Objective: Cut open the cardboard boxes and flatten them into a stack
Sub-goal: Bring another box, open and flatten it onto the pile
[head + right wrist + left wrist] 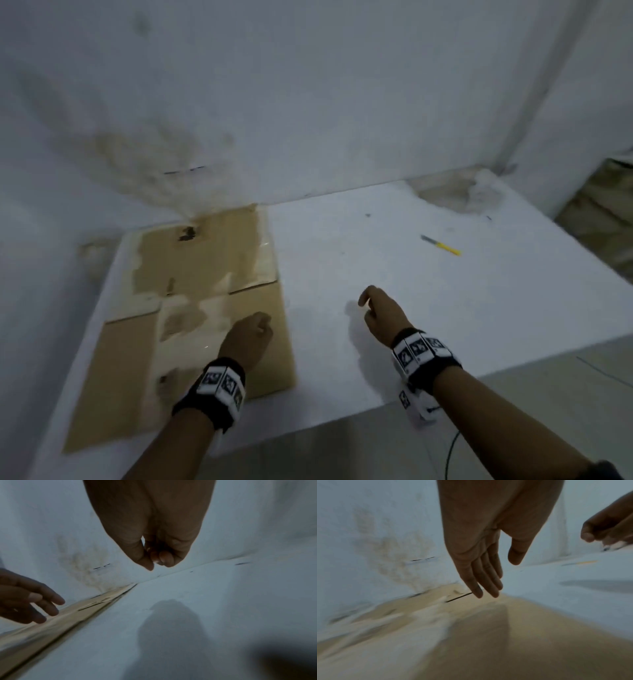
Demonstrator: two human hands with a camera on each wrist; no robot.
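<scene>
A flattened brown cardboard box [205, 260], with torn tape and white patches, lies flat on the left part of the white table [445, 308]. My left hand [250, 339] hovers over its near right part with straight fingers [488, 574] just above the cardboard [505, 642], holding nothing. My right hand [376, 315] hangs above bare table to the right of the box. Its fingers [164, 558] are curled in against the thumb and hold nothing. A yellow-handled cutter [442, 245] lies on the table, far right and beyond the right hand.
A stained white wall [308, 102] runs right behind the table. The table's near edge [342, 421] crosses just under my wrists, with tiled floor below. A torn, crumbled patch [462, 195] marks the table's far right corner.
</scene>
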